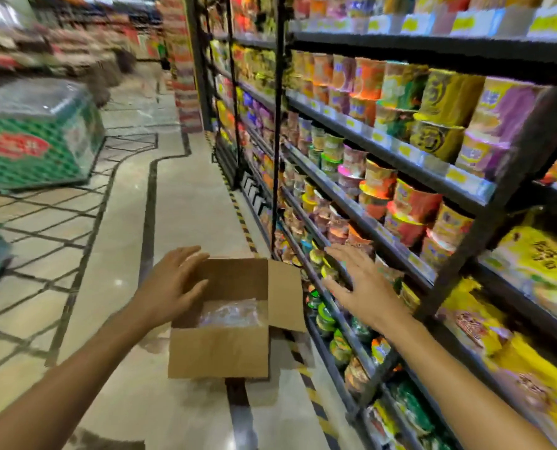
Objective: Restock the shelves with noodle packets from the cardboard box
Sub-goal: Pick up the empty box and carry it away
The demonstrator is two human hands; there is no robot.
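The shelves point(384, 157) on the right look almost full of noodle cups and packets, so I judge the restocking is near its end. The aisle floor point(179, 222) on the left gives wide free room. The cardboard box point(225, 349) stands open just beside the shelf edge; only something clear like plastic shows inside. The left hand point(173, 284) and the right hand point(361, 284) are spread open, holding nothing.

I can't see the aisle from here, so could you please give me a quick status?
Both hands empty: left hand and right hand open above the cardboard box. Box open on floor, clear wrapping inside. Nothing blocking shelves.
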